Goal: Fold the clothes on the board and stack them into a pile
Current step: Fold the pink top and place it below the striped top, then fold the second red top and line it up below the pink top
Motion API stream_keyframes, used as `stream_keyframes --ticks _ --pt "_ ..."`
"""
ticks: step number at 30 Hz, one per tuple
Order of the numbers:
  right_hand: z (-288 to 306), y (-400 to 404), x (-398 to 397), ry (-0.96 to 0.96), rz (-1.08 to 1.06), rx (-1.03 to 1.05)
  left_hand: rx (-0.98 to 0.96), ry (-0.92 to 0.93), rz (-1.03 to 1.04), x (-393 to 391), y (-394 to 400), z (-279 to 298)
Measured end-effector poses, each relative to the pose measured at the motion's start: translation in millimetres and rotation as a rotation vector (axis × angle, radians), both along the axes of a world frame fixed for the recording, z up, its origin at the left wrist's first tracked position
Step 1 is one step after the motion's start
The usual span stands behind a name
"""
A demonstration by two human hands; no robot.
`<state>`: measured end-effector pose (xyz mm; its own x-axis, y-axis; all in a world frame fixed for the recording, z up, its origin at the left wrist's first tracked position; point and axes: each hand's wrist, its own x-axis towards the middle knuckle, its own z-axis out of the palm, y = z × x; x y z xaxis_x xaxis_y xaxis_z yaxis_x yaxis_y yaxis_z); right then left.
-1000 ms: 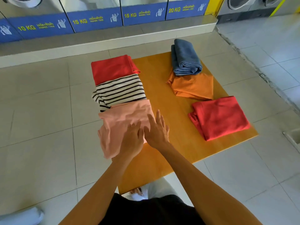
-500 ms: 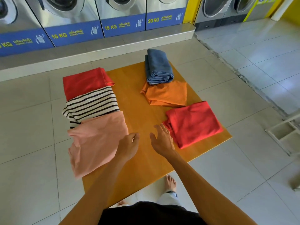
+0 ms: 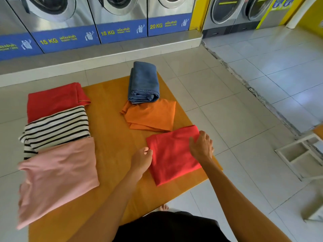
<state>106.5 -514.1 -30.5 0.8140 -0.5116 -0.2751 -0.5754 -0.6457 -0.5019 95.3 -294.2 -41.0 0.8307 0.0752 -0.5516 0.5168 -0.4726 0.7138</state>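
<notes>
An orange wooden board (image 3: 111, 130) lies on the tiled floor. On its right side a folded red cloth (image 3: 172, 158) lies nearest me. My left hand (image 3: 142, 160) has curled fingers at the cloth's left edge; my right hand (image 3: 201, 145) grips its right edge. Behind it lie a folded orange cloth (image 3: 151, 116) and rolled blue jeans (image 3: 144, 82). Along the board's left side a folded pink cloth (image 3: 57, 175), a striped cloth (image 3: 56, 127) and another red cloth (image 3: 54, 100) overlap in a row.
Washing machines with blue labels (image 3: 120, 31) line a raised step at the back. A white frame (image 3: 300, 154) lies on the floor at the right. My bare foot (image 3: 163, 206) shows at the board's near edge.
Both hands left the pink cloth and moved right across the board to the near red cloth, now holding its left and right edges. The camera view swung right.
</notes>
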Motion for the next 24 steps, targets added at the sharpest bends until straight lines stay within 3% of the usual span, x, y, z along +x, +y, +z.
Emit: stream_keyframes --ticks 8,19,24 --pt "-23.0 -33.8 21.2 0.051 0.015 0.120 -0.104 0.022 0.200 13.1 -27.9 -4.6" --pt "-34.3 -31.1 21.1 0.031 0.075 0.199 0.082 -0.101 0.425 6.1 -45.6 -4.1" --pt "-35.7 -23.0 21.0 0.042 0.055 0.254 -0.064 -0.015 0.555 4.7 -28.8 -0.3"
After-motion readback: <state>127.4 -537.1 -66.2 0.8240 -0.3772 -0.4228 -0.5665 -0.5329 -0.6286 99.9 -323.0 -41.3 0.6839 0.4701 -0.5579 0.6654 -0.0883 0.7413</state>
